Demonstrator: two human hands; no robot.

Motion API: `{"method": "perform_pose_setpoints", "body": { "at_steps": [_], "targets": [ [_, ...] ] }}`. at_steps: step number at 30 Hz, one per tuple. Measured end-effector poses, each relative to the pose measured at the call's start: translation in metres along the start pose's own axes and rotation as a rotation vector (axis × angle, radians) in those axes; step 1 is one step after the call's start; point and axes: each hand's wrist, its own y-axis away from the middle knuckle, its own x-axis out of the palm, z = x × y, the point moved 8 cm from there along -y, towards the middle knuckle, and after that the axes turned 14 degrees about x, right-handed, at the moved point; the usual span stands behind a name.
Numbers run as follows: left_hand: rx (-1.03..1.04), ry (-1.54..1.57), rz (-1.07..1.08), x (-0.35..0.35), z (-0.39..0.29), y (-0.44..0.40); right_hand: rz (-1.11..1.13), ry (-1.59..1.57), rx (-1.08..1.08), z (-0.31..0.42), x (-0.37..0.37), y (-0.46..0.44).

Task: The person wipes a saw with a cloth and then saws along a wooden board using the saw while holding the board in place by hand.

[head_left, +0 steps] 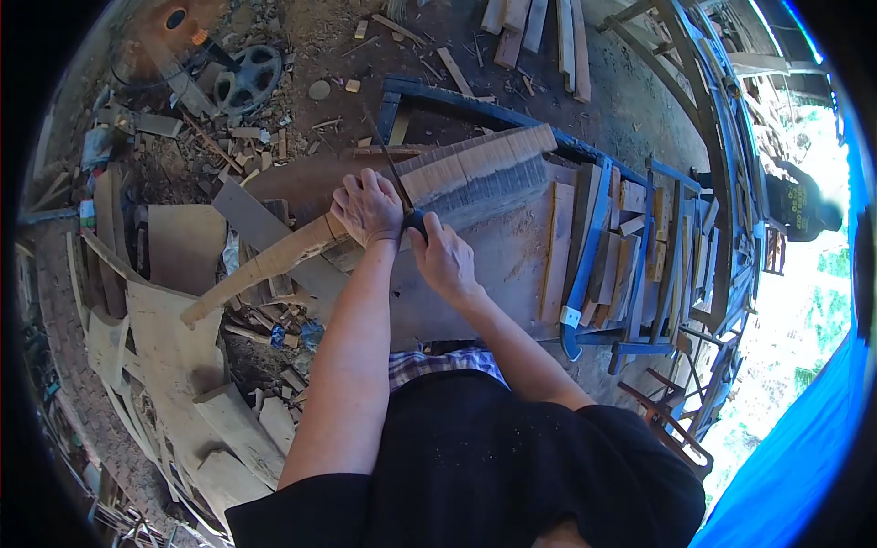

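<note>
A long, curved piece of wood [274, 262] lies diagonally across a wooden board, its right part a thick block scored with many crosswise lines. My left hand [367, 210] presses down on this piece, fingers bent over its far side. Right beside it, my right hand [443, 258] is closed around the dark handle [416, 219] of what looks like a hand saw. Its thin blade [391, 167] is seen nearly edge-on, running away from me across the wood just right of my left fingers. The blade's teeth cannot be made out.
A blue-handled frame [585, 247] and stacked wood offcuts [614, 274] are at the right. Sheets of pale wood [178, 338] lie at the left. Scraps and a wheel-like disc [248, 80] litter the ground beyond. Planks [575, 55] lie at the back. A blue tarp [795, 457] hangs far right.
</note>
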Motion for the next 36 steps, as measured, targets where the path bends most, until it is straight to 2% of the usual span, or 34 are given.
{"method": "perform_pose_setpoints", "body": {
  "at_steps": [3, 10, 12, 18, 21, 25, 30, 33, 36],
  "targets": [
    [0.055, 0.039, 0.03, 0.001, -0.004, 0.005, 0.022, 0.005, 0.025, -0.004, -0.002, 0.012],
    [-0.045, -0.002, 0.06, 0.006, 0.003, -0.006, 0.046, 0.041, 0.054, 0.003, 0.007, -0.011],
    [-0.062, 0.008, 0.047, 0.005, 0.001, -0.005, 0.007, -0.001, -0.033, 0.004, -0.001, -0.01],
    [-0.082, 0.01, 0.036, 0.003, 0.003, -0.003, 0.058, 0.002, 0.023, -0.027, -0.016, 0.042],
    [-0.052, -0.003, 0.046, 0.005, 0.0, -0.007, 0.031, 0.033, 0.001, -0.001, -0.003, -0.004],
    [-0.066, -0.021, 0.054, 0.003, 0.002, -0.008, -0.001, -0.005, -0.038, -0.001, -0.006, 0.001],
    [-0.057, -0.009, 0.055, 0.003, 0.002, -0.004, 0.066, 0.018, 0.03, -0.022, -0.019, 0.036],
    [-0.056, -0.031, 0.049, 0.002, 0.0, -0.007, 0.012, 0.022, -0.033, -0.002, 0.0, -0.006],
    [-0.072, -0.024, 0.051, 0.002, 0.0, -0.007, 0.044, 0.015, -0.025, -0.003, -0.004, -0.004]
  ]
}}
